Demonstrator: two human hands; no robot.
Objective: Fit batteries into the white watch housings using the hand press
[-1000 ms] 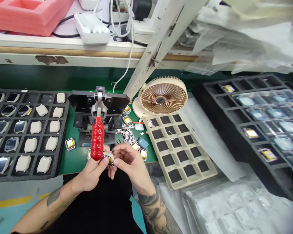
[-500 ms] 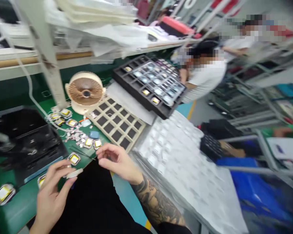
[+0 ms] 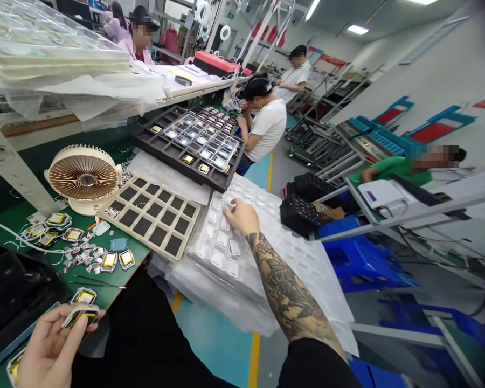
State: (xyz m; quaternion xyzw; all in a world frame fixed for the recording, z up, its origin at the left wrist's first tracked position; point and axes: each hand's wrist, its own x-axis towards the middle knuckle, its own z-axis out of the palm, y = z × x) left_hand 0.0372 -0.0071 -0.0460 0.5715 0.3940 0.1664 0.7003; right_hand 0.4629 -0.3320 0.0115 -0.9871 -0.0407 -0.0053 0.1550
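My left hand point(image 3: 50, 345), at the lower left, pinches a small rounded-square device housing point(image 3: 80, 318) with a yellow-edged insert between thumb and fingers. A similar housing point(image 3: 84, 296) lies just beyond it on the green bench. My right hand point(image 3: 243, 217) reaches over a clear plastic tray point(image 3: 202, 257) of white rounded-square pieces. Its fingers are curled together at one of the pockets; whatever is at the fingertips is hidden. Around it, white pieces point(image 3: 223, 238) sit in rows.
Left of the clear tray lies a beige grid tray point(image 3: 167, 186) with dark compartments. Behind it stands a black tray point(image 3: 178, 168) of parts. A fan point(image 3: 84, 179), tweezers point(image 3: 92, 282) and more housings point(image 3: 109, 261) occupy the green bench. A co-worker point(image 3: 267, 121) sits beyond.
My right hand has moved from near the bench edge out over the clear tray. My left hand still holds the housing, now tilted to show its yellow-edged insert. The view has swung right.
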